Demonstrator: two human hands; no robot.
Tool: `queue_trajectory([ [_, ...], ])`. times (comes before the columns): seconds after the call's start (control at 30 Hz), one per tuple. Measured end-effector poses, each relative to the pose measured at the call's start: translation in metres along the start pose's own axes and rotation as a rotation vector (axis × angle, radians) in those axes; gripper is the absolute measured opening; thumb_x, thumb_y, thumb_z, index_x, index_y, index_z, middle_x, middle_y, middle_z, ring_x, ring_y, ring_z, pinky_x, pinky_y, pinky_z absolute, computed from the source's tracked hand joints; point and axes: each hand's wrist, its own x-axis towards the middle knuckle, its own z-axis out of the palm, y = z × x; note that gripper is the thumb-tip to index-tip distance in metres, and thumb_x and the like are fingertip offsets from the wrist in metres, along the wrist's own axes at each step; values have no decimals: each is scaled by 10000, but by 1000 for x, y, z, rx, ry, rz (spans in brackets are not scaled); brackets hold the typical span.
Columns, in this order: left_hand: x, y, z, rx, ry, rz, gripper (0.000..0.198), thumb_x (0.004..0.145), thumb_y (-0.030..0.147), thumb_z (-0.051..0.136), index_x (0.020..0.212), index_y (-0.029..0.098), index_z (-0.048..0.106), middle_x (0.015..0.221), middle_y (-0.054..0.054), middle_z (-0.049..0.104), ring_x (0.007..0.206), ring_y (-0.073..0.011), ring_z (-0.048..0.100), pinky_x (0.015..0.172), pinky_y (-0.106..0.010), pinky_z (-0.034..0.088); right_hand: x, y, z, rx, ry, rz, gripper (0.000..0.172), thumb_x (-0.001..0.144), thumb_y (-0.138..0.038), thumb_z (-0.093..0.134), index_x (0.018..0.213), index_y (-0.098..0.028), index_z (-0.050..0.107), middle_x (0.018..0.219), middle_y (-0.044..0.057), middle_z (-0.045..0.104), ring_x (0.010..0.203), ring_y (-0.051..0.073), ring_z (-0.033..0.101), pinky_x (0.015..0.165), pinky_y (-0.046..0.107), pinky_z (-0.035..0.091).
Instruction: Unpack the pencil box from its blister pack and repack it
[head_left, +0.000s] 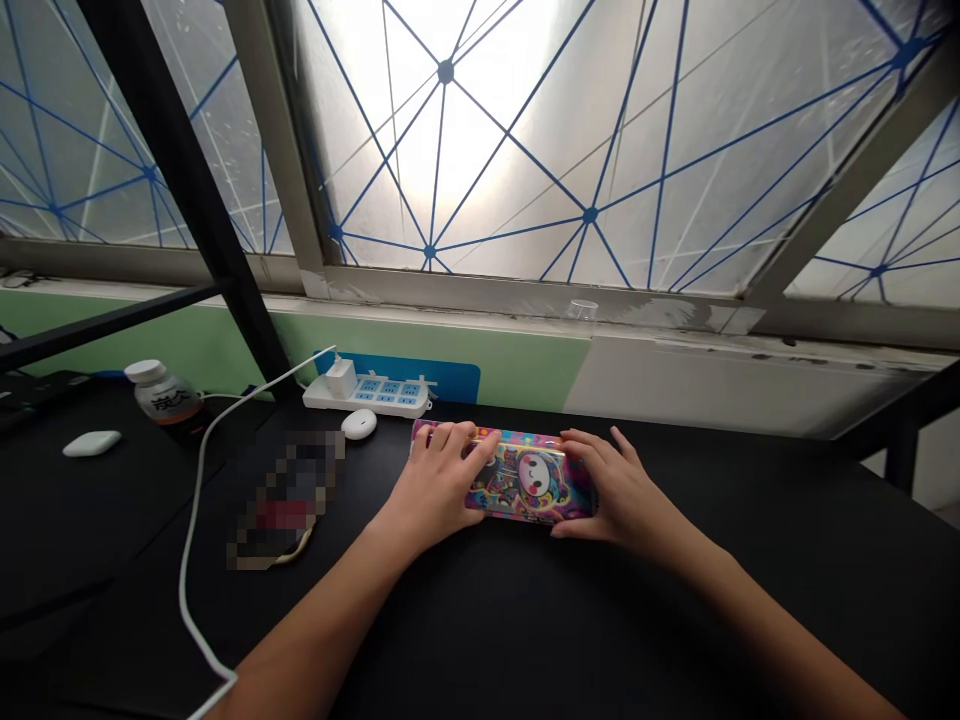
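A colourful cartoon-printed pencil case [525, 480] lies flat on the black table [675, 600], near its far edge. My left hand [439, 485] rests on the case's left end, fingers curled over its top and thumb at the front. My right hand [611, 490] grips the right end, fingers over the far edge and thumb along the near side. Both hands are closed round the case.
A white power strip [375, 392] with a plugged charger sits by the wall, its white cable [196, 500] trailing toward me. Nearby lie a white earbud case [358, 424], a capped bottle [161, 395], another white case [91, 442] and a blurred-out object [289, 500].
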Motion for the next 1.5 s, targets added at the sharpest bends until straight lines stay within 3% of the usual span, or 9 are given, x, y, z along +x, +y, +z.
queue_trajectory([
  [0.17, 1, 1, -5, -3, 95, -10, 916, 733, 681, 745, 1454, 210, 431, 1486, -176, 453, 1362, -382, 364, 1107, -550, 243, -5, -9, -5, -64, 170, -96, 818, 670, -705, 765, 1247, -197, 484, 1240, 186, 591, 1163, 363, 576, 1076, 641, 337],
  [0.27, 1, 5, -12, 10, 137, -20, 738, 759, 623, 766, 1320, 202, 537, 1373, -158, 562, 1282, -361, 456, 1080, -534, 280, -9, -19, -10, -71, 252, -89, 705, 754, -635, 744, 1237, -185, 496, 1195, 182, 575, 1079, 339, 587, 921, 509, 491],
  [0.5, 1, 27, -13, 89, 45, 86, 444, 842, 340, 776, 1203, 191, 565, 1046, -62, 686, 964, -274, 627, 996, -495, 395, -12, -47, -16, -249, 156, -157, 355, 968, -330, 574, 1274, -152, 550, 983, 108, 693, 817, 268, 641, 744, 406, 510],
  [0.6, 1, 33, -10, 55, -28, 77, 338, 846, 306, 767, 1107, 186, 588, 1044, -60, 697, 933, -276, 649, 874, -443, 477, -12, -54, -14, -268, 157, -165, 228, 991, -236, 492, 1163, -141, 608, 1040, 128, 726, 877, 270, 679, 769, 395, 523],
  [0.7, 1, 34, -12, 34, -77, 63, 312, 830, 293, 779, 1064, 194, 599, 1045, -59, 700, 937, -282, 654, 806, -416, 509, -14, -57, -7, -264, 134, -182, 272, 980, -162, 458, 1200, -149, 617, 1144, 124, 736, 964, 252, 704, 839, 379, 536],
  [0.93, 0, 17, -8, -33, -148, 26, 524, 784, 471, 799, 1192, 211, 599, 1199, -103, 664, 1109, -317, 601, 922, -464, 494, -13, -59, 14, -269, 54, -202, 365, 977, -210, 524, 1332, -173, 599, 1290, 121, 687, 1133, 290, 661, 931, 425, 537],
  [1.1, -5, 0, 12, -115, -166, -9, 993, 766, 817, 576, 1517, 209, 345, 1567, -200, 379, 1447, -417, 310, 1130, -660, 228, 1, -63, 21, -156, -49, -199, 525, 959, -386, 590, 1438, -181, 519, 1471, 170, 532, 1320, 357, 525, 1055, 544, 460],
  [1.27, -4, -5, 15, -147, -212, -79, 1017, 797, 876, 415, 1559, 214, 292, 1596, -173, 347, 1479, -411, 253, 1142, -673, 184, 10, -62, 17, -15, -204, -217, 664, 961, -476, 576, 1544, -248, 355, 1567, 111, 398, 1444, 321, 363, 1134, 553, 383],
  [1.5, -2, -7, 13, -172, -268, -127, 1061, 762, 913, 390, 1560, 220, 302, 1620, -134, 308, 1488, -401, 237, 1147, -664, 191, -33, 0, -13, 65, -304, -61, 558, 963, -489, 568, 1491, -376, 431, 1539, 24, 452, 1400, 304, 438, 1111, 515, 432],
])
